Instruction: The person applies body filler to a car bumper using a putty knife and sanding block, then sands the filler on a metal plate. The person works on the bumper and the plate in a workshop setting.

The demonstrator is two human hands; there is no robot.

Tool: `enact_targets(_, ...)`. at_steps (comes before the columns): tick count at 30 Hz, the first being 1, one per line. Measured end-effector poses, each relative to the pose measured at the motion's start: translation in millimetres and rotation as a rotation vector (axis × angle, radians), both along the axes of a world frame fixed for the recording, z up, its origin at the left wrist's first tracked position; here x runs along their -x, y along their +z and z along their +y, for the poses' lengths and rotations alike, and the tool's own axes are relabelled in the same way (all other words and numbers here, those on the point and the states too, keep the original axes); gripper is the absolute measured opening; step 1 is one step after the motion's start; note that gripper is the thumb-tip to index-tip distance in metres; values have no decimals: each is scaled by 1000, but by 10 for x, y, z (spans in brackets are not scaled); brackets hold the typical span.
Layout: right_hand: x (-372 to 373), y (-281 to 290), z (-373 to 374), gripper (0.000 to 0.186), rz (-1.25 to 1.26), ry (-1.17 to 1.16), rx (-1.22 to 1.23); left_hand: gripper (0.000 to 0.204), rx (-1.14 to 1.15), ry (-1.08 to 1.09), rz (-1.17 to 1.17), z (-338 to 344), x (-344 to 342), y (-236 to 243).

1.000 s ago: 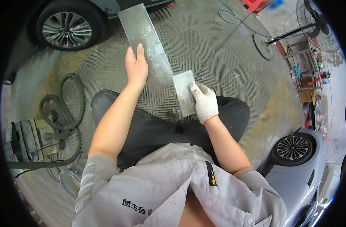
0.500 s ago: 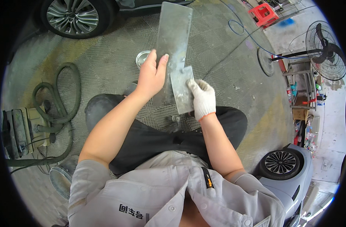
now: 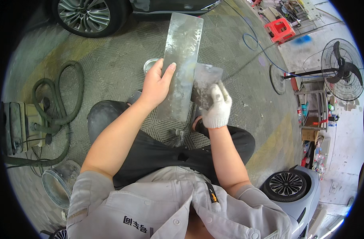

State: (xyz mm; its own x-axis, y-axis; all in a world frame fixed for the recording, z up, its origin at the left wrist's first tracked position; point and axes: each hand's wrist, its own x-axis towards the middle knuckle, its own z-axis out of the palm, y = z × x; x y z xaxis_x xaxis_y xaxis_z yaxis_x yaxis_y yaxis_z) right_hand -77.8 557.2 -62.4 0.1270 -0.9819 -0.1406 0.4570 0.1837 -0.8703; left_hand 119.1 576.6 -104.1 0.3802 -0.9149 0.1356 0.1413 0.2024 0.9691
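My left hand [image 3: 155, 87], bare, is closed on a long rectangular grey metal plate [image 3: 184, 42], with its thumb flat on the upper face. The plate stands lengthwise away from me above my lap, its face shiny and smeared. In a white knit glove, my right hand [image 3: 217, 108] grips a smaller flat metal scraper [image 3: 208, 74], whose visible face is streaked and blotched. This scraper is tilted beside the plate's right edge; whether the two touch I cannot tell. Partly hidden behind my left hand, a round tin [image 3: 150, 64] sits on the floor.
Ahead stands a dark car with its wheel [image 3: 84, 15]. A ribbed hose [image 3: 79, 89] loops from a machine [image 3: 24, 127] on the left, near a bucket [image 3: 54, 189]. To the right are a red stool [image 3: 279, 30], blue hose [image 3: 256, 40], black fan [image 3: 343, 68] and another car's wheel [image 3: 286, 185].
The scraper in my right hand has moved off the plate's face to its right side and turned, showing a streaked face. My left hand keeps its hold. The whole view has shifted slightly.
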Motion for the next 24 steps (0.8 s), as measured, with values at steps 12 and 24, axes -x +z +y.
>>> enact_targets(12, -60, 101, 82, 61, 701, 419, 88, 25, -8, 191, 89, 14, -54, -70)
enact_targets(24, 161, -227, 248, 34, 68, 141, -177, 25, -119, 151, 65, 88, 55, -43)
